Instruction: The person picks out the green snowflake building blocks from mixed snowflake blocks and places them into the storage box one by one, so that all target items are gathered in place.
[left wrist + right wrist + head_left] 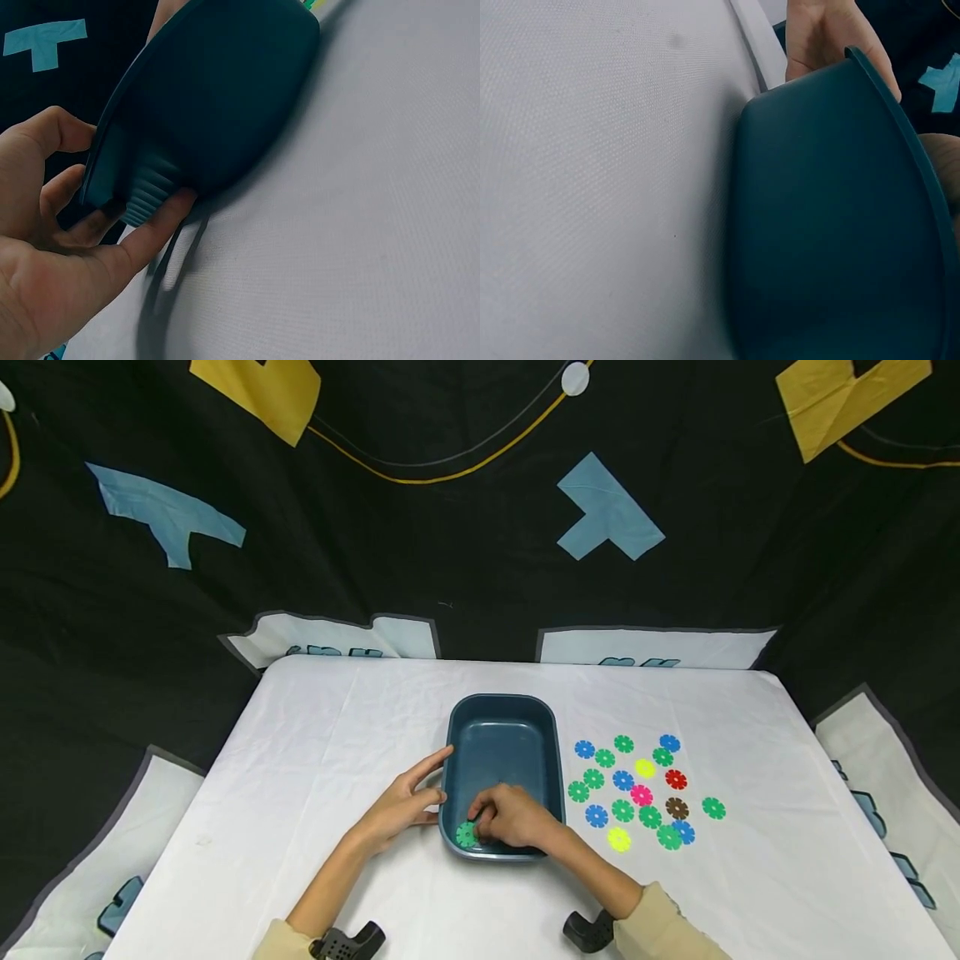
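A dark blue-green rectangular tray (504, 768) sits on the white table. My left hand (401, 806) holds its left side, one fingertip at the rim. In the left wrist view, fingers and thumb of the left hand (67, 247) bear on the rim and ridged outer side of the tray (225, 97). Inside the tray's near end, my right hand (517, 817) has curled fingers at a green notched disc (465, 834) in the near left corner. Those fingertips are partly hidden. The right wrist view shows mostly the tray's outer wall (832, 217).
Right of the tray, flat notched discs lie scattered, among them a blue disc (584, 749), a pink disc (641, 795), a brown disc (677, 808), a red disc (676, 778) and a yellow disc (618, 839). A black patterned cloth (465, 568) hangs behind the white table (337, 727).
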A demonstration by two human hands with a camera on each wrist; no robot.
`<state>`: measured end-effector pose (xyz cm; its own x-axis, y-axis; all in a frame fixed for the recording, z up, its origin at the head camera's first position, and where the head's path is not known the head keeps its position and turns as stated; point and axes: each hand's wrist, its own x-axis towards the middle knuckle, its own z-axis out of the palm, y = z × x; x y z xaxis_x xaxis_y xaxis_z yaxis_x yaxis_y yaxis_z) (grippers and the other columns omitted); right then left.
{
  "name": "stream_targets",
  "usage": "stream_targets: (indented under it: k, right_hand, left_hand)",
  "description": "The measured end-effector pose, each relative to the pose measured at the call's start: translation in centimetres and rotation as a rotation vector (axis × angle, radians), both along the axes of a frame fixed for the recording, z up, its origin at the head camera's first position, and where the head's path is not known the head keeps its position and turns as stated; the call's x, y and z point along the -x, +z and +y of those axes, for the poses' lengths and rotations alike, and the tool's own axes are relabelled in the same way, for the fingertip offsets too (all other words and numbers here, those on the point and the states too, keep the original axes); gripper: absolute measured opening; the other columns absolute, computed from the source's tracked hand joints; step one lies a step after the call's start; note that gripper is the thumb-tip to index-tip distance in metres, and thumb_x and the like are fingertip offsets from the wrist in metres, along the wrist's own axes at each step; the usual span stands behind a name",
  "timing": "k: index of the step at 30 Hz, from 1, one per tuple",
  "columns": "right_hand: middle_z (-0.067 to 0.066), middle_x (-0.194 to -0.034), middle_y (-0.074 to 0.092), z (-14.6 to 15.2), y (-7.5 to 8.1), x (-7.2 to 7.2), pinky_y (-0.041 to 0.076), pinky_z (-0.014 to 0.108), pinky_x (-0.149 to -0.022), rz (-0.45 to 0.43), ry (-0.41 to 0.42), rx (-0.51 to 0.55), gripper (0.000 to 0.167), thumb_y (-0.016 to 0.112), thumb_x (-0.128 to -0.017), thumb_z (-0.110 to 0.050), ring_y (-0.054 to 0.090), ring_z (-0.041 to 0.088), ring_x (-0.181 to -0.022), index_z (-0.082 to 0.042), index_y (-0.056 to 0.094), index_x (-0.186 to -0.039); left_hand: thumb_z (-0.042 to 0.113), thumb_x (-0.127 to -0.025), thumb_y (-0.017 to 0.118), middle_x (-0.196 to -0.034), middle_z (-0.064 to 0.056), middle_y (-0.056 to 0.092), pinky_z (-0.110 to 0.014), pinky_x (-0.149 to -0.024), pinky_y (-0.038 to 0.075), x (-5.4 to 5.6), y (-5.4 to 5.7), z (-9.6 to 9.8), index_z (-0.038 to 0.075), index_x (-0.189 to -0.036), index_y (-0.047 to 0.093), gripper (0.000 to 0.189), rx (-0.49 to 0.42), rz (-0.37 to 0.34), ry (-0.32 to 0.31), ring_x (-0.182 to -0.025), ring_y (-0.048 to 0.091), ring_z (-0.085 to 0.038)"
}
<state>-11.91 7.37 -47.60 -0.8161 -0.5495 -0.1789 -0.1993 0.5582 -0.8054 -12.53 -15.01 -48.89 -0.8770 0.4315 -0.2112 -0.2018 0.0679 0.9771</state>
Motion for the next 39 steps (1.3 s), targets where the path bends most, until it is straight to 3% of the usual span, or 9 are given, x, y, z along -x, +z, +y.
stream_targets:
  k: [7,11,19,24,28,33,39]
  right_hand:
    - [-0.006,-0.075,0.065,1.4,1.7,-0.5,0.048,0.024,-0.058,0.129,-0.029,0.02,0.014,0.067,-0.087,0.0,0.058,0.005,-0.063,-0.003,0.074,-0.099]
    - [-0.005,-0.078,0.066,3.6,3.4,-1.0,0.051,0.026,-0.059,0.177,-0.1,0.059,0.015,0.067,-0.089,-0.002,0.06,0.008,-0.066,-0.002,0.073,-0.103]
    - [-0.005,-0.086,0.068,11.4,5.7,-2.3,0.055,0.027,-0.071,0.259,-0.367,0.037,0.014,0.073,-0.09,-0.005,0.063,0.013,-0.079,-0.007,0.073,-0.103]
    - [0.0,-0.09,0.07,17.6,5.4,-3.2,0.055,0.027,-0.075,0.328,-0.467,-0.043,0.015,0.071,-0.092,-0.006,0.066,0.018,-0.082,-0.006,0.072,-0.107]
    - [0.009,-0.101,0.071,22.3,4.3,-3.6,0.054,0.03,-0.076,0.261,-0.564,-0.127,0.022,0.069,-0.095,-0.012,0.065,0.028,-0.092,-0.001,0.07,-0.114]
    - [0.026,-0.12,0.061,26.9,2.4,-3.7,0.049,0.035,-0.071,0.077,-0.667,-0.208,0.039,0.067,-0.095,-0.02,0.059,0.04,-0.103,0.004,0.062,-0.127]
    - [0.033,-0.125,0.054,29.8,0.2,-3.9,0.05,0.04,-0.073,-0.016,-0.677,-0.279,0.051,0.071,-0.091,-0.019,0.056,0.043,-0.104,0.007,0.055,-0.132]
  left_hand:
    - [0.002,-0.092,0.053,-0.162,-0.016,0.017,-0.045,-0.088,0.053,0.1,0.1,0.1,0.022,-0.158,0.031,0.073,0.015,-0.005,0.008,-0.117,0.052,-0.034]
    - [0.003,-0.092,0.054,-0.163,-0.016,0.017,-0.045,-0.088,0.053,0.1,0.0,0.1,0.023,-0.158,0.032,0.073,0.022,-0.01,0.012,-0.118,0.052,-0.035]
    - [0.003,-0.091,0.055,-0.163,-0.017,0.016,-0.046,-0.087,0.053,0.0,0.0,0.3,0.023,-0.158,0.033,0.073,0.024,-0.006,0.018,-0.126,0.047,-0.039]
    - [0.003,-0.091,0.055,-0.163,-0.017,0.016,-0.046,-0.087,0.053,-0.1,0.0,0.2,0.024,-0.158,0.033,0.073,0.035,-0.005,0.024,-0.128,0.046,-0.04]
    - [0.004,-0.092,0.056,-0.163,-0.018,0.015,-0.046,-0.088,0.053,-0.1,0.1,0.1,0.024,-0.158,0.033,0.073,0.036,-0.001,0.023,-0.131,0.044,-0.042]
    - [0.005,-0.092,0.056,-0.163,-0.018,0.015,-0.045,-0.088,0.053,-0.2,0.0,-0.1,0.024,-0.158,0.033,0.072,0.026,0.001,0.016,-0.133,0.042,-0.042]
    - [0.005,-0.093,0.056,-0.163,-0.017,0.015,-0.044,-0.086,0.053,0.0,-0.2,0.0,0.024,-0.158,0.032,0.072,0.014,0.002,0.004,-0.128,0.047,-0.039]
